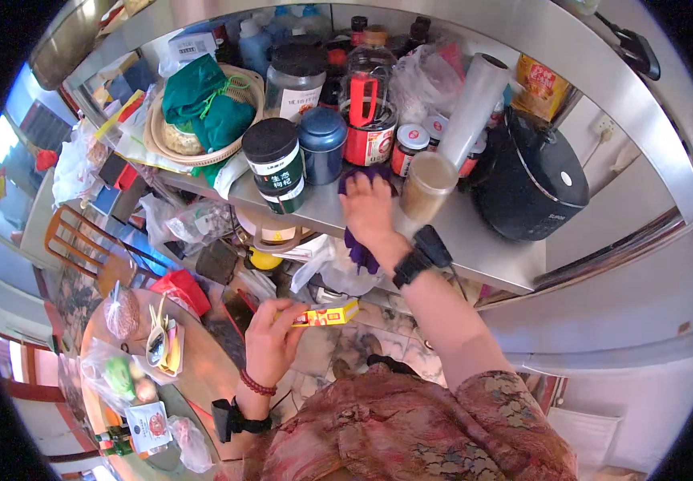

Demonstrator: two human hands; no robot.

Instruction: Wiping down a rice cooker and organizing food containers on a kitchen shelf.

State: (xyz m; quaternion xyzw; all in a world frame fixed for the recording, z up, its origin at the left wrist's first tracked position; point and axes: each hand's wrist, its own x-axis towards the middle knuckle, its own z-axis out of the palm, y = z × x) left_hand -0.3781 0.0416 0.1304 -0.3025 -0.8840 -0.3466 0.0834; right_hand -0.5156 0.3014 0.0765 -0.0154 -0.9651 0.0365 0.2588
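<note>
My left hand [273,343] holds a small yellow and red box [326,314] between thumb and fingers, in front of the stainless steel shelf [484,255]. With its fingers spread, my right hand [365,204] presses on a dark purple cloth [359,249] that hangs over the shelf's front edge. Just right of that hand stands a lidded plastic jar of tan contents [428,189]. Behind it are a blue canister [322,144], a red-labelled bottle [370,135] and a small red-labelled jar [411,141]. A black-lidded jar [274,165] stands to the left.
A black rice cooker [532,180] stands at the shelf's right, beside an upright plastic film roll [475,108]. A wicker basket [154,141] with green cloth sits at the left. Lower left are a wooden chair [79,240] and a round table [202,367] bearing bagged food.
</note>
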